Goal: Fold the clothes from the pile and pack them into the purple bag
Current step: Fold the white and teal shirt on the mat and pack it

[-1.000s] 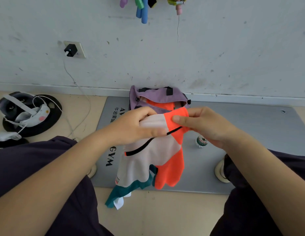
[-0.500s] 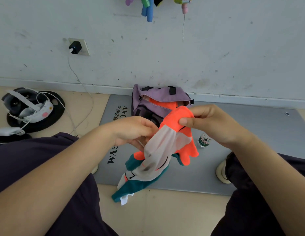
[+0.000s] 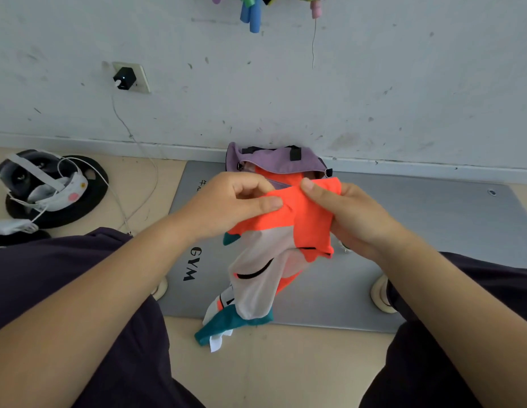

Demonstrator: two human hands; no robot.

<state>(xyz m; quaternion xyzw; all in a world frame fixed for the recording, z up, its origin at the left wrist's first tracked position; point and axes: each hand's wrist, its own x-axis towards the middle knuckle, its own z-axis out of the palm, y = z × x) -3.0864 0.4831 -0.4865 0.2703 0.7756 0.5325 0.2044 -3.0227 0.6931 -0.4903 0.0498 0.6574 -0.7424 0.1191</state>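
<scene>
Both hands pinching | left hand and right hand grip orange garment | above purple bag

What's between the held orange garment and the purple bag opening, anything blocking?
Nothing visible. Both hands, left and right, pinch the orange, white and teal fabric garment just in front of the purple fabric bag by the wall. Its mouth gapes open, with orange fabric already inside.
</scene>
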